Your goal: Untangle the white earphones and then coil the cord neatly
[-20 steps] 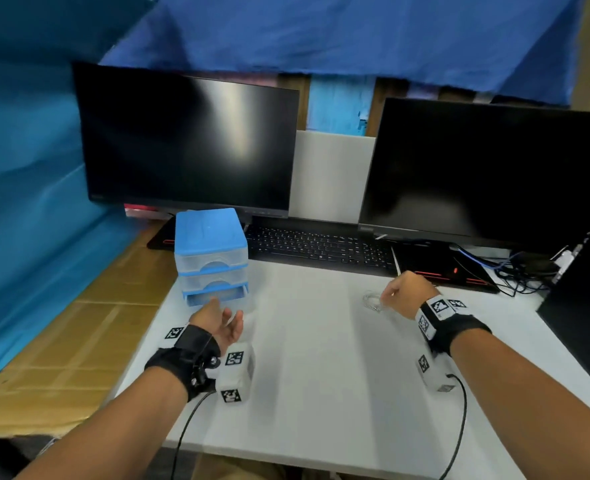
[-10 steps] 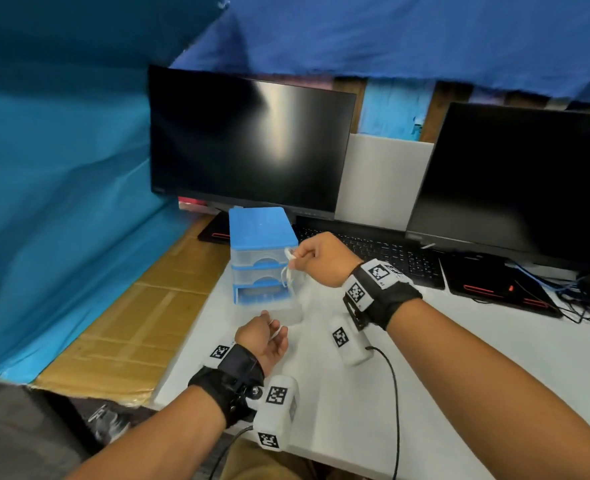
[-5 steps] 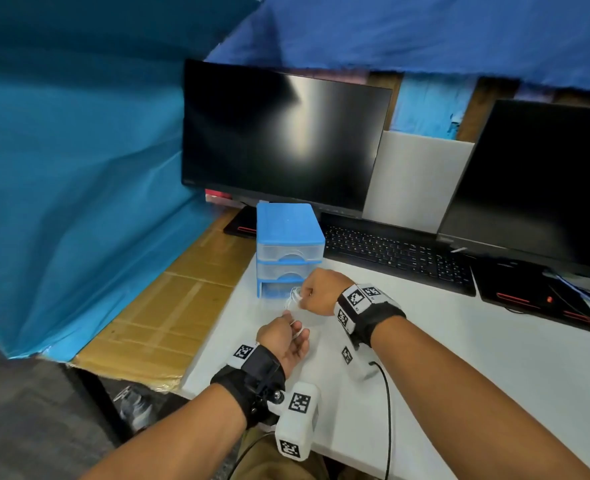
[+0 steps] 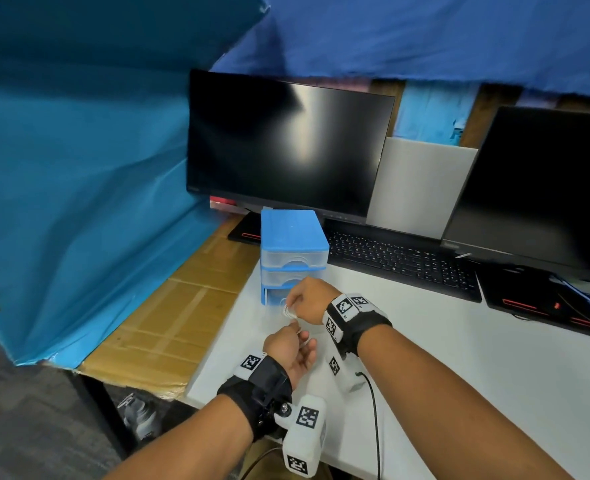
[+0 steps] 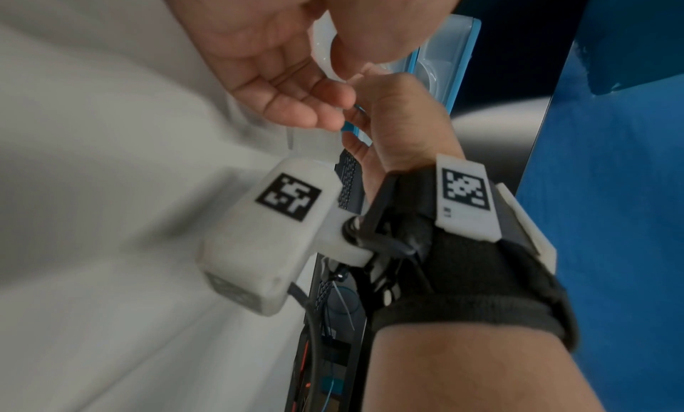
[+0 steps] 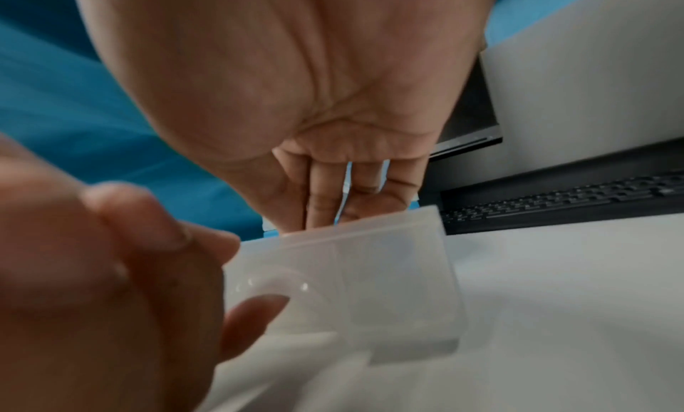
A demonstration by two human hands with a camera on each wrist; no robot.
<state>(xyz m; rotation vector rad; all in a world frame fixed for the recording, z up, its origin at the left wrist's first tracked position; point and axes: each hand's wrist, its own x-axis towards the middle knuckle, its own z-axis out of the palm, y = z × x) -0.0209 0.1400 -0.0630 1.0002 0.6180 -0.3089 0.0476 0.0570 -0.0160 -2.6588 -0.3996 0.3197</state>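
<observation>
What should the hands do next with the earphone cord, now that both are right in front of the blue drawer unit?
Probably lower the coiled white cord into the clear drawer pulled out of the blue drawer unit. The right hand pinches the small loops just above it, and the left hand holds cord close below. The drawer's inside is too blurred to judge.

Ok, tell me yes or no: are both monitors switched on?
No: in the head view the left monitor and the right monitor both show black screens with only reflections.
</observation>
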